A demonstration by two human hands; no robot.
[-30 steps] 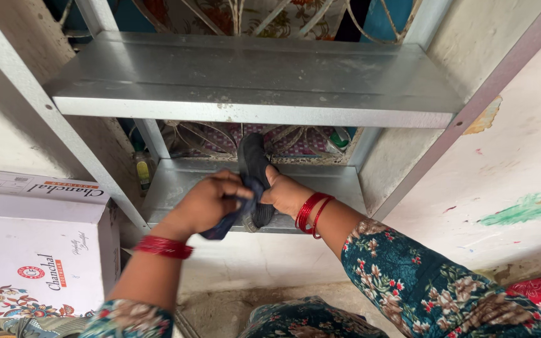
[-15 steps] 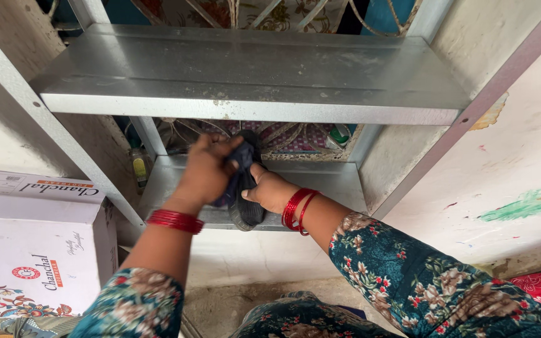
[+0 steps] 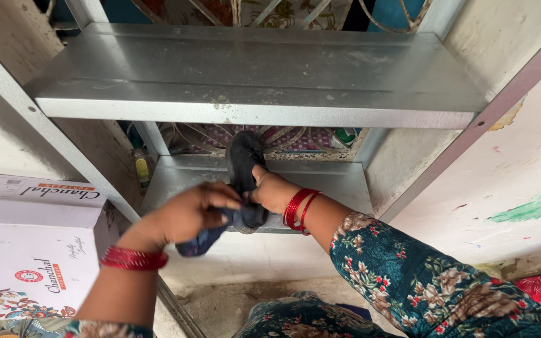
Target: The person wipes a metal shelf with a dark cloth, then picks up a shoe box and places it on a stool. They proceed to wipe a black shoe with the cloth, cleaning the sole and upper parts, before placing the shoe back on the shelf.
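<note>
The black shoe [image 3: 243, 169] is pointed away along the lower shelf [image 3: 327, 181], clamped by the right hand [image 3: 275, 191]; a dark cloth [image 3: 211, 235] is gripped by the left hand [image 3: 189, 213] at its near end.

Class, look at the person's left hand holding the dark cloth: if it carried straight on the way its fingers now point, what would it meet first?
The left hand points right, across the lower shelf. Its fingers are already at the black shoe, so it would probably press into the shoe first, then the right hand behind it. Depth is hard to judge.
</note>
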